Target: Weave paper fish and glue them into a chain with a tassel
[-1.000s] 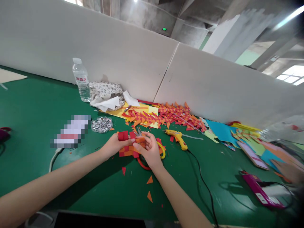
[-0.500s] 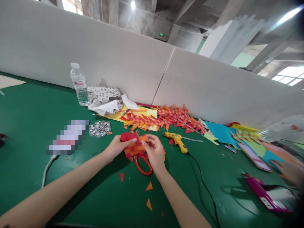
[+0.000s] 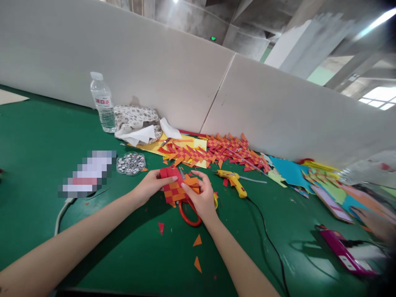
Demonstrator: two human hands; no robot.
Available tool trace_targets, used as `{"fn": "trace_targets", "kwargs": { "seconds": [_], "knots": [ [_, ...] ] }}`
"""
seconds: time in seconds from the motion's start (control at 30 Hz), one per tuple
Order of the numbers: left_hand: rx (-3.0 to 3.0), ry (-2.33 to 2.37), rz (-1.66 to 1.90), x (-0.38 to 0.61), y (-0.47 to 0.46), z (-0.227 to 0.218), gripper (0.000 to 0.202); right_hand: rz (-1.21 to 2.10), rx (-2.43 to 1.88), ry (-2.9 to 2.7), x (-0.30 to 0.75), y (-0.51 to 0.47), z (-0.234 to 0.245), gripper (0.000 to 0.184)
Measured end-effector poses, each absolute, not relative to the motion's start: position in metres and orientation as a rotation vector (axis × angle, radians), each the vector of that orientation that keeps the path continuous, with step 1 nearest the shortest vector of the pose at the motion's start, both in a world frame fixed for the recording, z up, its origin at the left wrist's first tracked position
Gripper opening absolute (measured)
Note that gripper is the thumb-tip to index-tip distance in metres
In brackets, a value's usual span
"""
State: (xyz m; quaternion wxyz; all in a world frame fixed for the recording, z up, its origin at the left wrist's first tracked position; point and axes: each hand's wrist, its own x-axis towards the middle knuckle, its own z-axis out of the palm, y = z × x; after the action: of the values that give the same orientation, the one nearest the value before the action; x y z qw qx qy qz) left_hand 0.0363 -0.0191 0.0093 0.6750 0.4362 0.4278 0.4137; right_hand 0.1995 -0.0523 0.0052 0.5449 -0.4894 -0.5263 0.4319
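Between my two hands is a red and orange woven paper piece (image 3: pixel 173 190) in a checker pattern. My left hand (image 3: pixel 154 184) pinches its red strips at the left edge, thumb on top. My right hand (image 3: pixel 202 193) grips the orange strips on the right side, thumb pressed down and index finger raised. Scissors with red handles (image 3: pixel 189 219) lie under the paper; a bit of their blade shows above it. Red and orange paper scraps (image 3: pixel 197 240) are scattered in front of my hands. A yellow glue gun (image 3: pixel 232 180) lies right of my right hand.
Finished-looking woven paper fish (image 3: pixel 222 150) are piled at the back along the grey partition (image 3: pixel 173 74). A dish of googly eyes (image 3: pixel 131 163), a water bottle (image 3: pixel 103 105) and a blurred-out phone (image 3: pixel 88 173) stand left. A purple power strip (image 3: pixel 346 253) and another person's hand (image 3: pixel 373 218) are at right.
The woven paper has been turned flatter, its red strips now spread out rather than curled over. My hands keep hold of it, and the view has shifted slightly.
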Motion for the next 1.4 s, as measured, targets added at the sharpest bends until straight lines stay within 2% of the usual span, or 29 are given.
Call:
{"fn": "trace_targets", "kwargs": {
  "seconds": [0.2,0.37,0.57,0.8,1.03,1.4],
  "knots": [
    [1.015,0.893,0.997,0.034,-0.017,0.005,0.042,0.981,-1.211,-1.360,0.200,-0.051,-0.001,0.042],
    [1.084,0.866,0.995,0.035,-0.018,0.006,0.038,0.899,-1.307,-1.468,0.199,-0.052,0.005,0.020],
    [1.089,0.795,0.903,0.035,-0.019,0.008,0.045,0.820,-1.325,-1.329,0.200,-0.052,0.005,0.023],
    [1.059,0.769,0.781,0.031,-0.019,0.010,0.036,0.851,-1.357,-1.436,0.206,-0.050,0.009,0.023],
    [1.166,0.722,0.629,0.030,-0.022,0.013,0.041,1.163,-1.253,-1.344,0.210,-0.048,0.018,0.019],
    [1.098,0.688,0.712,0.038,-0.026,0.008,0.040,0.965,-1.292,-1.335,0.206,-0.052,0.010,0.022]
  ]
}}
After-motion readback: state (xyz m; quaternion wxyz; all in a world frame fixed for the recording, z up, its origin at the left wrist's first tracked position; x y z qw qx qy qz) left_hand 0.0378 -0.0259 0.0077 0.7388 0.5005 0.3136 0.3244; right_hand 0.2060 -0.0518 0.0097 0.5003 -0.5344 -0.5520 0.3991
